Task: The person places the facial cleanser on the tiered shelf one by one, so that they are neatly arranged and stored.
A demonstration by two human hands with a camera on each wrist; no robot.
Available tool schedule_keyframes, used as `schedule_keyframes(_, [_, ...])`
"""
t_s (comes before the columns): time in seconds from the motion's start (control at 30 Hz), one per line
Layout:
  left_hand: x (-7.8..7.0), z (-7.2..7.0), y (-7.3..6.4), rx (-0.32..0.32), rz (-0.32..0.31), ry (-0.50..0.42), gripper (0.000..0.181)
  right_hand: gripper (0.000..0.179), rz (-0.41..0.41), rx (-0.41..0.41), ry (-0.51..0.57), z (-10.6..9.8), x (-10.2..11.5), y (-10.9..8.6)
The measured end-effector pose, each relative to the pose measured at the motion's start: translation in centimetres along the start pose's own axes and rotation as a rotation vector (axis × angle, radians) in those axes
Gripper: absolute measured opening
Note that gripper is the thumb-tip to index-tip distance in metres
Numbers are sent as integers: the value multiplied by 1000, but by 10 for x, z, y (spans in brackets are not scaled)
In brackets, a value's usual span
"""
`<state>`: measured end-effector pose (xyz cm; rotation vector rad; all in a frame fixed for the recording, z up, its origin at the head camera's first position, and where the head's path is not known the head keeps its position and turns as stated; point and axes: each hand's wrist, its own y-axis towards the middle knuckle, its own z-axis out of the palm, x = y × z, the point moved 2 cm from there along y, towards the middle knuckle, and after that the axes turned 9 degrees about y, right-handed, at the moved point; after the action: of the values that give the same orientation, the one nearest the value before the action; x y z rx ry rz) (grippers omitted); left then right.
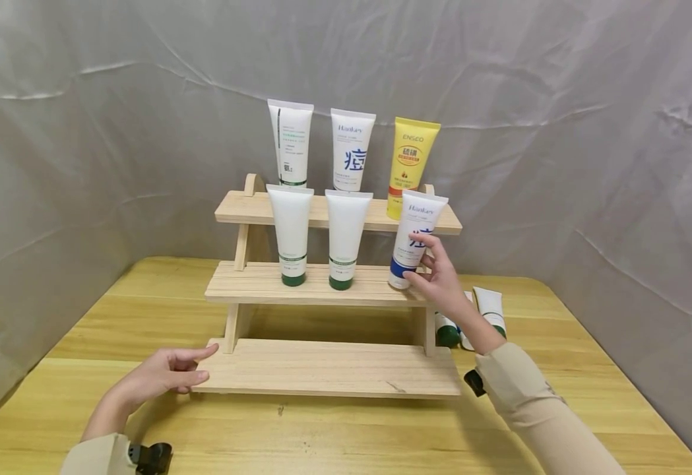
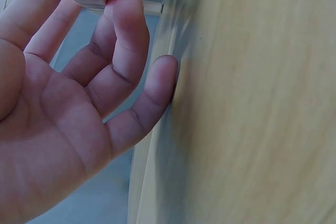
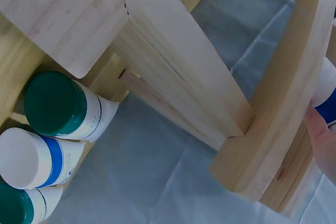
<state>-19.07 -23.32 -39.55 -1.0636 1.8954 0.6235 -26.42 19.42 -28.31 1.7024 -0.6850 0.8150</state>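
Note:
A white Hankey squeeze tube [image 1: 417, 227] with a blue band stands cap-down at the right end of the middle shelf, between the thumb and fingers of my right hand [image 1: 440, 280]. In the right wrist view, only part of that tube [image 3: 328, 100] shows at the edge. My left hand [image 1: 158, 376] holds the left end of the wooden three-tier display stand [image 1: 334, 366] at its bottom shelf, its curled fingertips against the board end in the left wrist view. Two white tubes with green caps, a left tube [image 1: 291, 231] and a centre tube [image 1: 346, 234], share the middle shelf.
On the top shelf stand a white tube [image 1: 292, 142], another Hankey tube [image 1: 351, 148] and a yellow tube [image 1: 411, 158]. Several tubes lie behind the stand's right side, including one green-capped tube [image 1: 489, 307]. Grey cloth [image 1: 144, 132] surrounds the wooden table [image 1: 298, 435].

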Motion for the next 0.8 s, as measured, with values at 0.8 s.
schedule_keyframes(0.8, [0, 1, 0, 3, 14, 4, 53, 45, -142, -1, -103, 4, -3, -11])
